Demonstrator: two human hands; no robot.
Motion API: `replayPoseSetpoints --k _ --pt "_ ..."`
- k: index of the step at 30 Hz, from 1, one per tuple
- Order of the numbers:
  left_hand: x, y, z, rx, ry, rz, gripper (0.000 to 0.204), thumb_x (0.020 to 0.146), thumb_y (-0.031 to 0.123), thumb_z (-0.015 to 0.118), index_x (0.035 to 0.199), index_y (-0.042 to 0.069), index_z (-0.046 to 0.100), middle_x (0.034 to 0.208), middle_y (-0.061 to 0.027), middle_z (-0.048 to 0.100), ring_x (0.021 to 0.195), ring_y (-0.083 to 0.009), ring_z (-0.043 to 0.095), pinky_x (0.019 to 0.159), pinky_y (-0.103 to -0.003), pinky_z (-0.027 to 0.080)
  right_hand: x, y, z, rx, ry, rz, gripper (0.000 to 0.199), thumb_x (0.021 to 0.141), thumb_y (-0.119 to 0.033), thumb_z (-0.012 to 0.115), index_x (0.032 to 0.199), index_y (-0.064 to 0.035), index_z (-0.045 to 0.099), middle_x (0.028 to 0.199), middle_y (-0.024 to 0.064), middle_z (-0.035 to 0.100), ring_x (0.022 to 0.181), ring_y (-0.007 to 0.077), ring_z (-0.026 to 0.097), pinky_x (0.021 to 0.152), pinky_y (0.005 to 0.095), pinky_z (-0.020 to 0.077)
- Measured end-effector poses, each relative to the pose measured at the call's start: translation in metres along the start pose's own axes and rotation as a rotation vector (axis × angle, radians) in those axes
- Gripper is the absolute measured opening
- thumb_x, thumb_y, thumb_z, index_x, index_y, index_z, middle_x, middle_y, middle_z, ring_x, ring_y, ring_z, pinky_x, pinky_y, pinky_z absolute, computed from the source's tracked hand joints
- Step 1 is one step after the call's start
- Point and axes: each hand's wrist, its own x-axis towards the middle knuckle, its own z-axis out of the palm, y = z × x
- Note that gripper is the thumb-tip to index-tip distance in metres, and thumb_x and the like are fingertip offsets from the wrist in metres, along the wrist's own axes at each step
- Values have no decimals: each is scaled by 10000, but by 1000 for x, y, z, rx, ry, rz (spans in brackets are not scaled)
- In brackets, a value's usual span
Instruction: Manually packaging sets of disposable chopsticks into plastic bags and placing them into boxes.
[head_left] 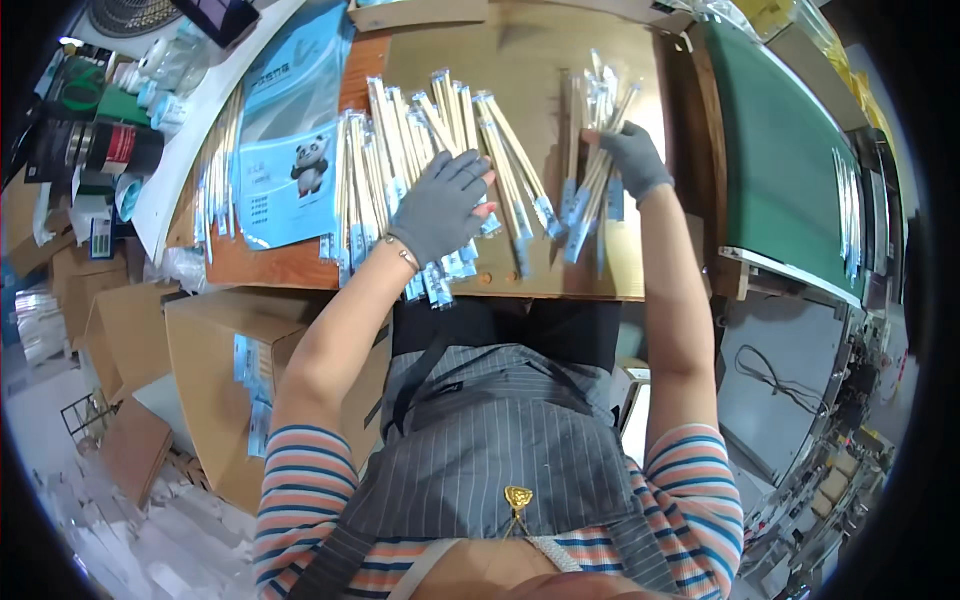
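A wide heap of wrapped chopsticks (388, 115), in clear sleeves with blue ends, is spread over the left half of the work table (510, 60). My left hand (440, 208), in a grey glove with bare fingertips, rests on this heap with its fingers stretched out. Toward the right of the table, my gloved right hand (638, 160) grips a loose bunch of wrapped chopsticks (590, 200) from its right side. The bunch stands roughly lengthwise, some sticks slanting, and is slightly blurred. Between my hands, a few more packets lie at an angle at the heap's edge.
Left of the heap lies a blue and clear printed bag (270, 115) with a panda picture, and more chopsticks beyond it. A green surface (765, 150) at the right carries several packets. A cardboard box (220, 350) stands below the table's left side; a dark thermos (135, 148) is at far left.
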Motion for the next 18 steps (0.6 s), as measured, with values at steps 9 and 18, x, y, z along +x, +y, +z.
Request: replayPoseSetpoints --k 9,18 --pt "-3 -6 3 -71 9 -16 375 913 275 533 1180 19 594 1312 -132 539 1273 -283 447 1102 -442 280 -20 -4 -15 43 -29 17 279 792 -230 728 920 9 662 771 59 657 703 143 630 639 277 498" --pt "-3 -8 2 -95 -11 -8 365 910 270 534 1176 29 600 1314 -136 540 1290 -283 433 1105 -443 278 -24 -2 -22 171 -160 64 247 816 -135 668 990 39 655 848 104 679 697 183 643 665 306 529"
